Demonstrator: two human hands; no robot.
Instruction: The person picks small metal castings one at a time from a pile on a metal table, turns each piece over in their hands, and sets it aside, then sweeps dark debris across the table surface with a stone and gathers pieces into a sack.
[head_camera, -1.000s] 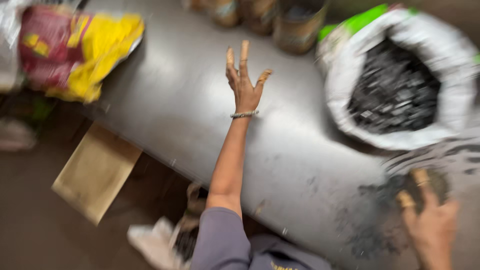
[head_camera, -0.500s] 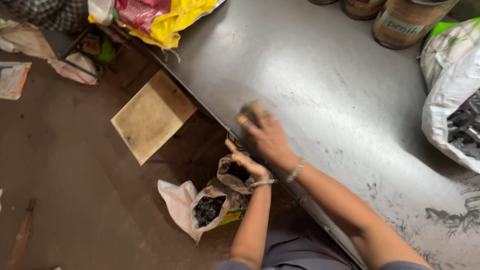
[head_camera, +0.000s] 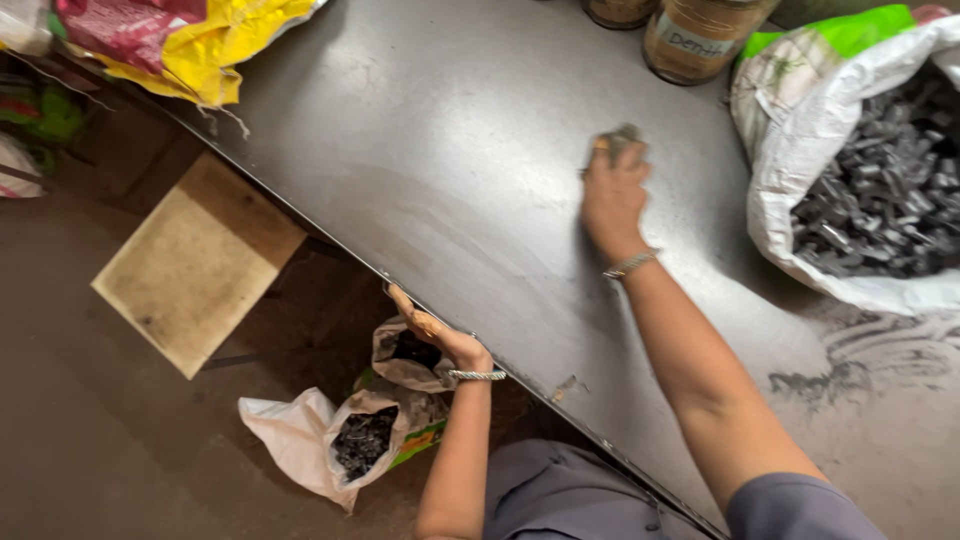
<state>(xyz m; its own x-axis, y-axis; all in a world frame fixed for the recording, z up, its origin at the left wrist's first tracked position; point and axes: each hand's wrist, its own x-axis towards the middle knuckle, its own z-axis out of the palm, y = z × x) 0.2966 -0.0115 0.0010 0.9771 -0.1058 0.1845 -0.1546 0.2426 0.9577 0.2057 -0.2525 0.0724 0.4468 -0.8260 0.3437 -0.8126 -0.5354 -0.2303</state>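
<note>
Wiping the metal table (head_camera: 420, 150)

My right hand (head_camera: 612, 195) grips a cloth (head_camera: 622, 141) mid-table; my left hand (head_camera: 435, 335), fingers extended, cups the table's near edge.

Right hand (head_camera: 612, 195) pressed flat on a rag (head_camera: 622, 141) on the dark desk (head_camera: 440, 150); left hand (head_camera: 438, 335) cupped at the desk's edge, above small bags (head_camera: 372, 432) of dark bits; white sack (head_camera: 880, 180) of metal pieces to the right; jar (head_camera: 700, 35) behind.

White sack (head_camera: 800, 170) far right, yellow-red bag (head_camera: 190, 45) top left, labelled brown jar (head_camera: 700, 35) between.
</note>
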